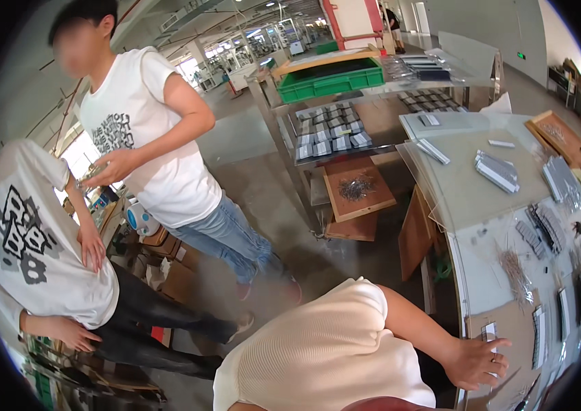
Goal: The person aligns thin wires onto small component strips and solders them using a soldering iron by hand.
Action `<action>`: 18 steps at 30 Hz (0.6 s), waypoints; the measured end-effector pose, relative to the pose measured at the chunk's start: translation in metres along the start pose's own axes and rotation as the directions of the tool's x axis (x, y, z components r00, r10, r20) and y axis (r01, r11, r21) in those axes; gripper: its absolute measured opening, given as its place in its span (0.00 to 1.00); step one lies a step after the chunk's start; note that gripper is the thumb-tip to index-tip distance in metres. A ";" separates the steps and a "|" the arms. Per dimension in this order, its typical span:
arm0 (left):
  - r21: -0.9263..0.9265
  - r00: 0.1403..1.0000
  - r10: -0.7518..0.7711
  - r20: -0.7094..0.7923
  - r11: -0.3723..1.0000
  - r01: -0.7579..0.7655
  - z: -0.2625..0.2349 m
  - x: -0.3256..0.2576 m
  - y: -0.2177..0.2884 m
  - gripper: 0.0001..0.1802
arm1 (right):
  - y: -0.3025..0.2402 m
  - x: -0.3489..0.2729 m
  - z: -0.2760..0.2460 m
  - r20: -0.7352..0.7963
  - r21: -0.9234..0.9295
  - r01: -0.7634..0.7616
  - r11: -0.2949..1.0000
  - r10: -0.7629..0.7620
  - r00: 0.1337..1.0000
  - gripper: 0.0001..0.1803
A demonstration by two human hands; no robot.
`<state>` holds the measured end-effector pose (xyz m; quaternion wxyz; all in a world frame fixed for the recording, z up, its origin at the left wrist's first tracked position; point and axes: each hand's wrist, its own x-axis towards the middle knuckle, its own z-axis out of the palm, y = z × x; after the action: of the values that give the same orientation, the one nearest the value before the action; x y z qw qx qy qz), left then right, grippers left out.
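Observation:
My left arm comes from the cream ribbed shirt point(318, 335) at the bottom and reaches right onto the worktable point(465, 236). At the table's near edge my left hand point(472, 366) is open, its fingers apart and slightly bent. A small white-and-dark strip piece point(489, 331) lies right by the fingertips, on a brown board point(510, 322). I cannot tell whether the fingers touch it. Beside the hand lies a longer pale strip with a dark toothed edge point(540, 335). My right hand is outside the picture.
Thin wire-like leads point(515, 274), grey strips point(497, 171) and a wooden tray point(554, 133) cover parts of the table. Beyond stands a rack with a green crate point(331, 81), packed parts point(331, 130) and a wooden tray of metal pieces point(359, 188). Two people point(153, 137) in white shirts stand left.

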<state>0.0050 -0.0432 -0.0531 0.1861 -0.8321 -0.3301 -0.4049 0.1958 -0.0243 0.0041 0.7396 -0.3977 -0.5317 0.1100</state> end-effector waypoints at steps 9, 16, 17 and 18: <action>-0.046 0.998 -0.020 0.053 0.999 0.023 -0.009 0.004 0.001 0.22 | -0.007 -0.001 0.001 -0.009 0.053 -0.034 0.998 0.035 0.999 0.20; -0.062 0.996 -0.047 0.079 0.997 0.052 -0.011 0.005 0.002 0.24 | -0.015 0.000 -0.004 0.019 0.042 -0.067 0.997 0.066 0.998 0.19; -0.057 0.995 -0.047 0.085 0.997 0.052 -0.013 0.004 0.003 0.24 | -0.017 -0.001 -0.004 0.035 0.041 -0.082 0.996 0.081 0.996 0.19; -0.054 0.995 -0.061 0.080 0.996 0.066 -0.012 0.003 0.004 0.24 | -0.016 0.000 -0.005 0.050 0.040 -0.083 0.996 0.081 0.995 0.19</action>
<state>0.0025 -0.0516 -0.0432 0.1365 -0.8414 -0.3520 -0.3867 0.1957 -0.0372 0.0144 0.7297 -0.4006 -0.5303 0.1610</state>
